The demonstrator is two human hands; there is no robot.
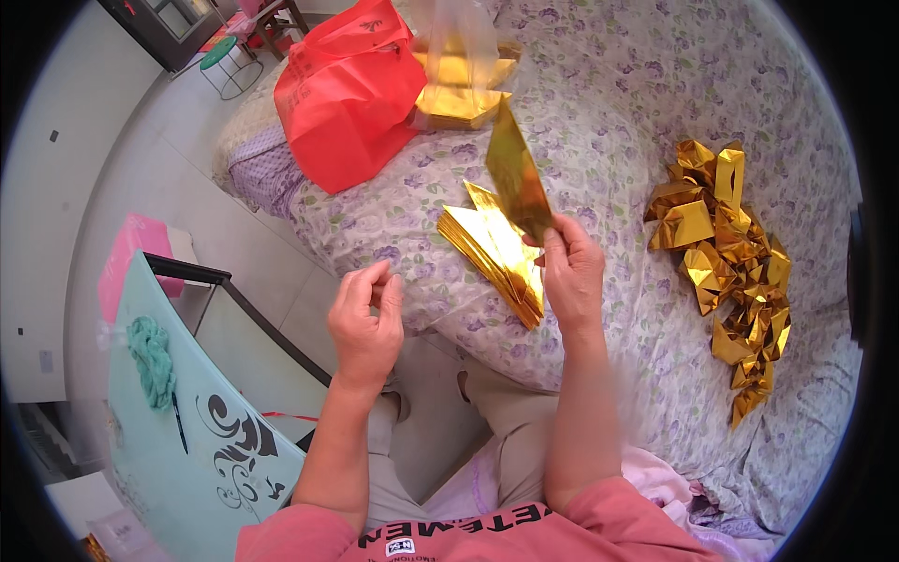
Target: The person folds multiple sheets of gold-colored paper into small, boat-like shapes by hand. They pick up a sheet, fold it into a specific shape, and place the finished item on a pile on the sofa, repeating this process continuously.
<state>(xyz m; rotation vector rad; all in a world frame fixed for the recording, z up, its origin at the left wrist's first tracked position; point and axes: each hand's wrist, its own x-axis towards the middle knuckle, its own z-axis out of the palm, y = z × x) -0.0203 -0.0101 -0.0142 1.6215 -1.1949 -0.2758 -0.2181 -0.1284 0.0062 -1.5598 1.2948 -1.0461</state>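
Between the thumb and fingers of my right hand is a flat folded piece of gold foil paper, held up at a slant. Just below it, a stack of flat folded gold foil papers lies fanned on the flowered bedspread. My left hand hovers left of the stack with its fingers curled in toward the thumb. Nothing shows in that hand, though its palm side is partly hidden. To the right, a heap of gold foil paper ingots rests on the bedspread.
A red non-woven bag and a clear plastic bag with gold foil paper stand at the bed's far end. On my left is a light blue table bearing a green yarn skein and a pen. A green-topped stool stands farther off.
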